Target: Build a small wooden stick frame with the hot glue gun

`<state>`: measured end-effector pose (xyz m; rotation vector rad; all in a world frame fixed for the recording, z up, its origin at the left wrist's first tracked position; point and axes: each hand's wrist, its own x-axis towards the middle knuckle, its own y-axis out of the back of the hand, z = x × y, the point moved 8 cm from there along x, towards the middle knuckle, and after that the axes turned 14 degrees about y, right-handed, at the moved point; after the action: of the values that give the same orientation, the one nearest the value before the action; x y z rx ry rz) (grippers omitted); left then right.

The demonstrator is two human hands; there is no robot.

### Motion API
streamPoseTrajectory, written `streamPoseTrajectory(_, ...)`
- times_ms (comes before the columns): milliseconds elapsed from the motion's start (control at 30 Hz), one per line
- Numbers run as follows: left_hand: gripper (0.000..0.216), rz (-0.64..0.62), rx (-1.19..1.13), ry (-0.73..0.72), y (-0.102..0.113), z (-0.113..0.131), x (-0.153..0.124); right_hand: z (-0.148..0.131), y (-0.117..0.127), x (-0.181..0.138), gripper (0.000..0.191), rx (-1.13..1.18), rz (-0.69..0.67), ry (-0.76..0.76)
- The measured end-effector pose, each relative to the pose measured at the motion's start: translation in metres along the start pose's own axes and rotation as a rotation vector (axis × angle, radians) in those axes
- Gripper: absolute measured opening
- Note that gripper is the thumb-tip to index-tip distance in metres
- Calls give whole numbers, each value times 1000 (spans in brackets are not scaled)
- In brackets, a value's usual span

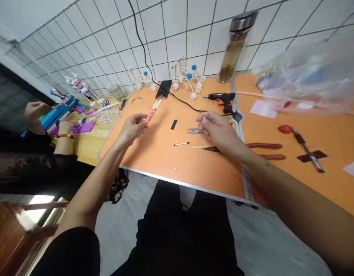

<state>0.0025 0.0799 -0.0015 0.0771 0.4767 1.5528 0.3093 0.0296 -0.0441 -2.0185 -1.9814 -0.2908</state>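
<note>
My left hand (133, 129) is closed on a narrow red-and-white packet (153, 112), held tilted above the orange table, its far end pointing towards the wall. My right hand (215, 128) hovers over the table with fingers curled and thumb pressed in; whatever they pinch, if anything, is too small to make out. Just left of it lie small scissors (194, 130), partly hidden. Beneath its wrist are pliers with red handles (264, 145) and a thin pale stick (197, 147). Between my hands rest a matchstick (181, 144) and a small black strip (174, 124).
A black glue gun (221, 97) and its cable lie near the wall. Stick models with blue balls (189, 76) stand at the back, beside a glass bottle (233, 51). At right are a plastic bag (312, 73) and a pen (309, 151). Another person's hands (36, 111) work at left.
</note>
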Motion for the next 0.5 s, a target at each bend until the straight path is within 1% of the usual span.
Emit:
streamPoseTrajectory(100, 31, -153, -87, -97, -52, -1, -24, -8, -7, -6, 24, -64, -60, -8)
streamPoseTrajectory(200, 33, -306, -161, -178, -99, -2, -48, -9, -16, -10, 46, -41, -122, -20)
streamPoseTrajectory(267, 34, -378, -160, -193, -124, -4, -59, -6, -19, -13, 53, 0, -124, -45)
streamPoseTrajectory(300, 33, -398, -154, -201, -132, -4, -63, -5, -19, -15, 55, 15, -108, -56)
streamPoseTrajectory(367, 33, -389, -145, -226, -137, -2, -68, -5, -18, -17, 56, 16, -75, -54)
streamPoseTrajectory(400, 33, -376, -141, -240, -136, -2, -70, -5, -18, -17, 57, 3, -67, -44)
streamPoseTrajectory(500, 34, -310, -112, -268, -120, -3, -71, -8, -17, -16, 62, -49, -54, 0)
